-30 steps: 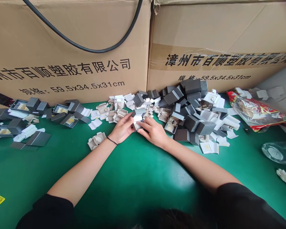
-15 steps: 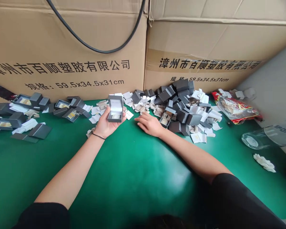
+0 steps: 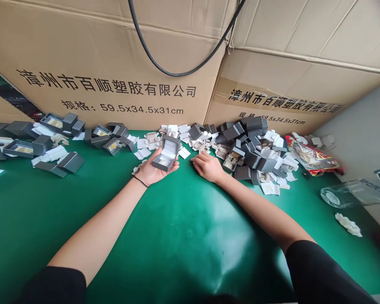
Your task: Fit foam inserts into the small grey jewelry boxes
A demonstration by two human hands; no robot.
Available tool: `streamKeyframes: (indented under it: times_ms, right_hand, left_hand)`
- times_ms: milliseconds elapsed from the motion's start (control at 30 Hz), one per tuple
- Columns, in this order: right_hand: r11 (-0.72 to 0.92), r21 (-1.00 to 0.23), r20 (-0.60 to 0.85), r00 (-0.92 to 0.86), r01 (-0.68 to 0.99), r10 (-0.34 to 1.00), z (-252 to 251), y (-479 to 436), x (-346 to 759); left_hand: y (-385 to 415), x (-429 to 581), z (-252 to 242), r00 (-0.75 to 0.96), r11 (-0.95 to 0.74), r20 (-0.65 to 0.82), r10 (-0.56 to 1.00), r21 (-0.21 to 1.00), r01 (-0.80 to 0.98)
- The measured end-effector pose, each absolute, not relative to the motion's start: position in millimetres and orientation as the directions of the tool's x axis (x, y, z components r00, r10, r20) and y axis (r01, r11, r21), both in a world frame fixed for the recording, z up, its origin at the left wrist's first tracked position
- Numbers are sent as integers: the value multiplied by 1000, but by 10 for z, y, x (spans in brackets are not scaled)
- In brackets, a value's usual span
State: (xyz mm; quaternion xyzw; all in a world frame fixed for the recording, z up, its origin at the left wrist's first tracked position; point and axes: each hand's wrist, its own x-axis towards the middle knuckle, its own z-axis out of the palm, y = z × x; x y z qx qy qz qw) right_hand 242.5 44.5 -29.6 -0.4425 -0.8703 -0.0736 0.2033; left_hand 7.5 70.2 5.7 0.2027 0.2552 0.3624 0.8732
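My left hand (image 3: pixel 152 169) lies palm up and holds a small open grey box (image 3: pixel 166 153) with a pale insert, its lid tilted back. My right hand (image 3: pixel 207 165) rests on the green table (image 3: pixel 177 236) just right of it, fingers curled down and reaching towards the loose white card inserts (image 3: pixel 180 141). Whether it holds anything I cannot see. A heap of grey boxes (image 3: pixel 250 147) mixed with white inserts lies right beside that hand.
Two big cardboard cartons (image 3: pixel 114 67) with printed characters wall off the back; a black cable (image 3: pixel 177 71) hangs over them. More open grey boxes (image 3: pixel 50 139) lie at the left. A red snack bag (image 3: pixel 313 158), a clear bottle (image 3: pixel 348 194) and crumpled white paper (image 3: pixel 348 223) sit at right.
Both hands were together on a box in the pile. The left hand has since lifted the open box away and turned it palm up; the right hand stays by the pile.
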Motion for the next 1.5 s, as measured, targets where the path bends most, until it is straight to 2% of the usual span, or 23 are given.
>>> streamKeyframes:
  times_ms: [67, 133, 233, 300, 400, 467, 567, 633, 700, 800, 967, 1100, 1233, 1367, 1500]
  right_hand:
    - [580, -18, 420, -520, 815, 744, -258, 523, 2300]
    - [547, -39, 426, -482, 836, 766, -190, 642, 2139]
    - [424, -145, 415, -334, 894, 846, -87, 850, 1886]
    - [353, -190, 357, -270, 916, 894, -48, 965, 1751]
    - [332, -247, 299, -254, 911, 920, -21, 1058, 1660]
    - [361, -352, 348, -237, 864, 907, 4, 1064, 1681]
    - [380, -665, 399, -124, 643, 909, 58, 983, 1803]
    - [284, -894, 279, -64, 347, 958, 72, 859, 1910]
    - [92, -996, 90, -87, 13, 992, 43, 695, 2018]
    - [-116, -945, -83, -119, -307, 989, -72, 465, 2169]
    - [-110, -861, -130, 6, -496, 991, -224, 406, 2395]
    - [-100, -830, -125, 7, -549, 992, -221, 510, 2480]
    - [-98, -847, -87, -45, -522, 995, -220, 498, 2462]
    - [-96, -836, -50, -100, -541, 994, -225, 444, 2442]
    - [-107, -833, -30, -149, -543, 988, -209, 433, 2446]
  left_hand:
    - [772, 2, 75, 520, 595, -296, 801, 493, -635]
    - [820, -45, 84, 452, 536, -289, 844, 457, -710]
    - [843, -60, 75, 436, 513, -269, 859, 463, -723]
    - [844, -50, 60, 446, 518, -266, 855, 479, -709]
    - [850, -38, 37, 452, 527, -271, 850, 474, -706]
    - [856, -34, 25, 449, 529, -280, 849, 464, -711]
    - [847, -15, 13, 437, 527, -295, 850, 473, -706]
    - [816, 12, 11, 453, 538, -291, 843, 492, -685]
    - [767, 48, 10, 508, 568, -268, 819, 508, -648]
    - [676, 106, 0, 613, 609, -219, 759, 574, -548]
    - [565, 196, -20, 646, 488, -134, 752, 771, -408]
    - [540, 265, -28, 568, 378, -129, 813, 859, -345]
    - [546, 314, -119, 325, 156, -61, 944, 948, -277]
    - [530, 302, -211, 99, -118, 118, 988, 993, -7]
    - [488, 253, -178, 98, -228, 211, 972, 950, 211]
